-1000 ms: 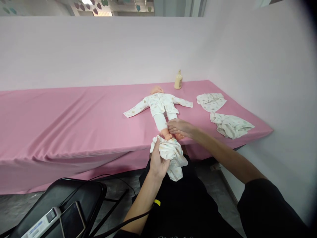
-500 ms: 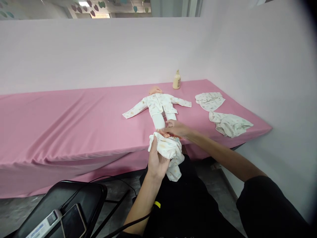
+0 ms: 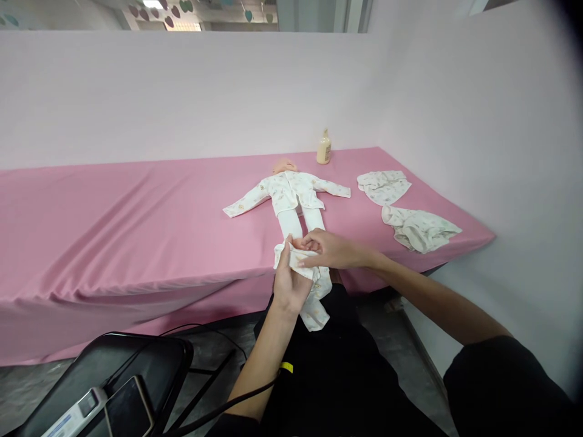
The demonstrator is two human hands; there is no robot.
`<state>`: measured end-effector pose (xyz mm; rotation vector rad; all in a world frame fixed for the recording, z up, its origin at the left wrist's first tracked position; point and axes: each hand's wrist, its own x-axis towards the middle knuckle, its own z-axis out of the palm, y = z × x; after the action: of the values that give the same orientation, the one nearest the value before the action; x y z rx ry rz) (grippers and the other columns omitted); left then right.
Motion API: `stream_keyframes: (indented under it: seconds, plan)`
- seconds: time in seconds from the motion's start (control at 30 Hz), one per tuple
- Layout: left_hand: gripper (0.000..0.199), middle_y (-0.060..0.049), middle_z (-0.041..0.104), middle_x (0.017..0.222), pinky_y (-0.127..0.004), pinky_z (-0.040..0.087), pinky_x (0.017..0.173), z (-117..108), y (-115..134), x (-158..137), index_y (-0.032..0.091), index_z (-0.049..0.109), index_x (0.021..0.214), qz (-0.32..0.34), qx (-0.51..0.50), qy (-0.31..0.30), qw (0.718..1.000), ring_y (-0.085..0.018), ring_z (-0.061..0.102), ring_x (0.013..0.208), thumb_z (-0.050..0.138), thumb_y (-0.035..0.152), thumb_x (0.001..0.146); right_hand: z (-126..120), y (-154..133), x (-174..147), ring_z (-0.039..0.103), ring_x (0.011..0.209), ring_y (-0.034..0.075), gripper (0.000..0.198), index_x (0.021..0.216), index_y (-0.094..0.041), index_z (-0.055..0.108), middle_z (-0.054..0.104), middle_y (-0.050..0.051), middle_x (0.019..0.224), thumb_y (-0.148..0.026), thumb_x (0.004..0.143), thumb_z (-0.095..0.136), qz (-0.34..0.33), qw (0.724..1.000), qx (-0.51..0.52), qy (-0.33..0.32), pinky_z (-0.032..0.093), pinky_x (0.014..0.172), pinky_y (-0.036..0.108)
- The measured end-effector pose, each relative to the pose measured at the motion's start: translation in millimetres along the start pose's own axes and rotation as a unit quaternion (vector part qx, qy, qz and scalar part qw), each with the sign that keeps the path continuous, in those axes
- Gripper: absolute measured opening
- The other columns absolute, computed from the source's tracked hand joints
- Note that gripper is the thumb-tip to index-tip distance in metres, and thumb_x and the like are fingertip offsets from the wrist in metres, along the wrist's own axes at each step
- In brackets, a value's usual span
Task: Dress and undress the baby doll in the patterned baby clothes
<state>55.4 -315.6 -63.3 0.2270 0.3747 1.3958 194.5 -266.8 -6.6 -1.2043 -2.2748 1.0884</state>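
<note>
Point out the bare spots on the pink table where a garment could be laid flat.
Widest bare stretch of pink table: everything left of the doll. A narrower strip lies between doll and bottle. Crowded: right end with two garments, and front edge where both hands hold cloth.

Head view, forward and down.
One head-worn camera looks across the pink table (image 3: pixel 136 206) toward the wall (image 3: pixel 182 91); the hands sit close at lower centre of the frame.
</note>
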Motion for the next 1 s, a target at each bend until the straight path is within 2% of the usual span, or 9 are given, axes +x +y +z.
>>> stream_keyframes:
  seconds: [0.07,0.17,0.33,0.43,0.53,0.67,0.77,0.87,1.0]
  plan:
    - [0.026,-0.005,0.069,0.103,-0.029,0.056,0.085,-1,0,1,0.020,0.067,0.115,0.001,0.013,-0.013,1.000,-0.018,0.068,0.095,0.064,0.033,0.093,1,-4,-3,0.056,0.097,0.023,0.053,0.102,-0.017,0.057,0.059,0.008,0.110,-0.060,0.075,0.073,-0.004,0.999,-0.031,-0.020,0.042,0.075,0.031]
    - [0.024,-0.002,0.070,0.101,-0.028,0.055,0.088,-1,0,2,0.022,0.067,0.113,0.002,0.008,0.005,1.000,-0.016,0.068,0.094,0.065,0.034,0.093,4,-6,-1,0.054,0.086,0.019,0.043,0.094,-0.019,0.052,0.058,0.004,0.098,-0.052,0.075,0.072,0.000,0.998,-0.058,-0.031,0.039,0.067,0.029]
    - [0.018,0.000,0.071,0.094,-0.027,0.055,0.089,2,-1,1,0.020,0.070,0.104,-0.022,-0.006,0.011,1.000,-0.014,0.069,0.091,0.066,0.032,0.092,11,-11,6,0.047,0.075,0.016,0.033,0.087,-0.020,0.047,0.053,-0.001,0.084,-0.041,0.075,0.069,-0.036,0.993,-0.103,-0.045,0.032,0.062,0.028]
    - [0.019,-0.003,0.072,0.099,-0.028,0.054,0.093,3,-2,0,0.017,0.070,0.102,-0.035,-0.002,0.001,0.999,-0.016,0.069,0.095,0.067,0.033,0.091,14,-13,10,0.046,0.073,0.015,0.029,0.082,-0.020,0.045,0.051,0.000,0.081,-0.038,0.074,0.066,-0.024,0.989,-0.140,-0.043,0.029,0.061,0.028]
    - [0.021,-0.004,0.071,0.105,-0.028,0.053,0.094,2,-2,0,0.016,0.070,0.105,-0.029,0.002,-0.015,0.999,-0.017,0.069,0.100,0.066,0.032,0.091,15,-13,14,0.049,0.078,0.016,0.022,0.080,-0.019,0.045,0.053,0.002,0.086,-0.032,0.074,0.063,-0.038,0.986,-0.156,-0.050,0.032,0.064,0.028]
    - [0.029,-0.004,0.070,0.111,-0.026,0.052,0.093,3,-3,-1,0.019,0.067,0.119,-0.006,0.007,-0.003,1.000,-0.017,0.068,0.102,0.064,0.030,0.092,17,-16,12,0.054,0.090,0.020,0.020,0.089,-0.018,0.054,0.058,0.005,0.097,-0.026,0.072,0.061,-0.045,0.988,-0.146,-0.010,0.037,0.071,0.028]
    - [0.035,-0.005,0.071,0.110,-0.025,0.051,0.091,5,-2,-2,0.020,0.064,0.126,0.003,0.009,0.006,1.000,-0.017,0.067,0.103,0.064,0.030,0.092,21,-19,8,0.056,0.088,0.019,0.018,0.092,-0.019,0.055,0.062,0.003,0.094,-0.023,0.074,0.058,-0.042,0.991,-0.123,0.030,0.037,0.071,0.029]
    - [0.031,-0.004,0.072,0.102,-0.027,0.052,0.087,8,-2,-3,0.022,0.067,0.121,0.010,0.020,0.009,1.000,-0.017,0.068,0.098,0.064,0.029,0.092,26,-18,4,0.056,0.082,0.018,0.018,0.094,-0.020,0.054,0.062,0.000,0.088,-0.021,0.075,0.055,-0.038,0.992,-0.094,0.072,0.036,0.069,0.029]
    - [0.021,-0.001,0.072,0.098,-0.026,0.052,0.086,10,-2,-3,0.026,0.070,0.111,0.029,0.025,0.006,0.999,-0.015,0.068,0.093,0.064,0.024,0.091,31,-12,-1,0.058,0.087,0.018,0.027,0.101,-0.021,0.051,0.063,0.000,0.097,-0.018,0.074,0.054,-0.039,0.994,-0.015,0.105,0.040,0.072,0.029]
